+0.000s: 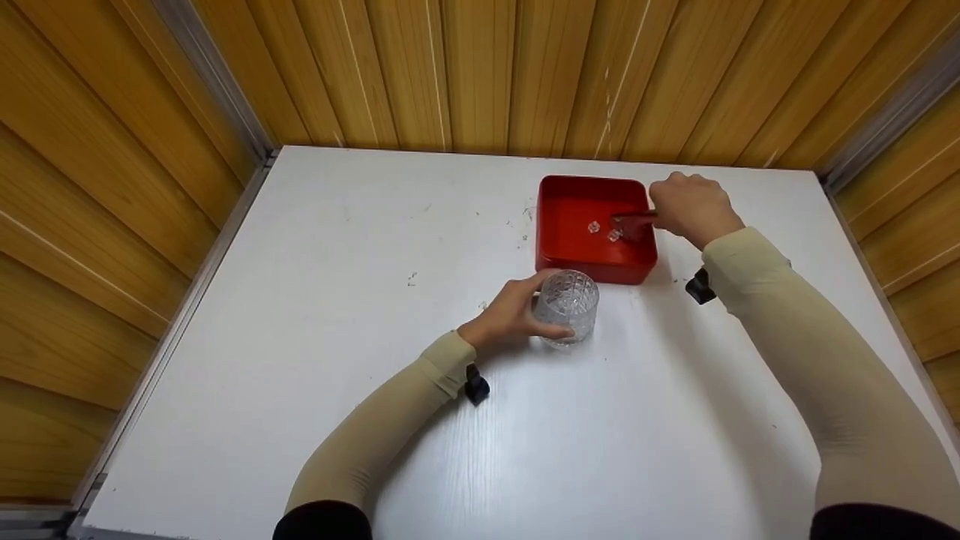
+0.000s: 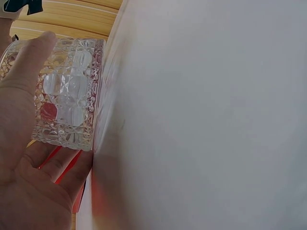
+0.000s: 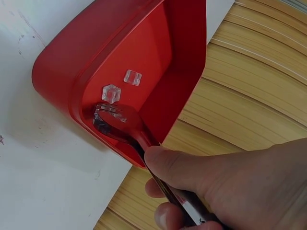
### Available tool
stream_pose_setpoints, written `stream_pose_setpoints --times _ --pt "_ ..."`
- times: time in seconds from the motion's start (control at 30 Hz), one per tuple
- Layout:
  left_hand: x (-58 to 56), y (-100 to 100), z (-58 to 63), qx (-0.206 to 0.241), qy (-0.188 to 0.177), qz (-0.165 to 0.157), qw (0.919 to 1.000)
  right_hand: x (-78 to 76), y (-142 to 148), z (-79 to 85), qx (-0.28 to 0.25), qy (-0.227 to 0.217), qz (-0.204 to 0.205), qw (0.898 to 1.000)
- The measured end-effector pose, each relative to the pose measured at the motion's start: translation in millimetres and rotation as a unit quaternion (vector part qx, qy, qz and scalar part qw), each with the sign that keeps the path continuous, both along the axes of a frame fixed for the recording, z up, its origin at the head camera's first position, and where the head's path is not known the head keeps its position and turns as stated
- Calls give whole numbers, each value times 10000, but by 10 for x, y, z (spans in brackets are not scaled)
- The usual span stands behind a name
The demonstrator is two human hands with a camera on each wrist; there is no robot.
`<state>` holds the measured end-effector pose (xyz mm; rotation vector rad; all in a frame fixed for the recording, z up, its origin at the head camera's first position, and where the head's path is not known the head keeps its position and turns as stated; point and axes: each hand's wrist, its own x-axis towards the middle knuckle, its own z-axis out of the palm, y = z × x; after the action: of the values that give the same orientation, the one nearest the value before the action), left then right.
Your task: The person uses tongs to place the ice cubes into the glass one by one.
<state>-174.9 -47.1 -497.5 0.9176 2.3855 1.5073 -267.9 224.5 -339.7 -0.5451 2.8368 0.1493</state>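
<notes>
My left hand (image 1: 514, 315) grips a clear cut-glass tumbler (image 1: 568, 304) that stands upright on the white table, thumb on the near side and fingers on the far side. In the left wrist view the tumbler (image 2: 72, 91) shows a faceted pattern. Just behind it is a square red box (image 1: 596, 272). My right hand (image 1: 694, 206) holds metal tongs (image 3: 136, 136) by the handle at the box's right side. Their toothed tips reach down into the box, close beside a clear ice-like cube (image 3: 111, 94). A second clear cube (image 3: 132, 77) lies a little farther in on the box floor.
Yellow wood-look panels (image 1: 480, 75) rise behind the white table (image 1: 337, 300) and along both sides, with metal framing at the corners. Small dark specks (image 1: 412, 279) mark the tabletop. The box's walls stand around the tong tips.
</notes>
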Motion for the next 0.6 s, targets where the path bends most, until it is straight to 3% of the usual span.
stream_pose_setpoints --times 0.43,0.6 --pt "-20 2 -13 -89 21 -7 10000 -8 98 -2 -114 46 9 9999" --pt "-13 11 -9 -112 -64 27 9999 -14 170 0 -413 -55 -170 9990"
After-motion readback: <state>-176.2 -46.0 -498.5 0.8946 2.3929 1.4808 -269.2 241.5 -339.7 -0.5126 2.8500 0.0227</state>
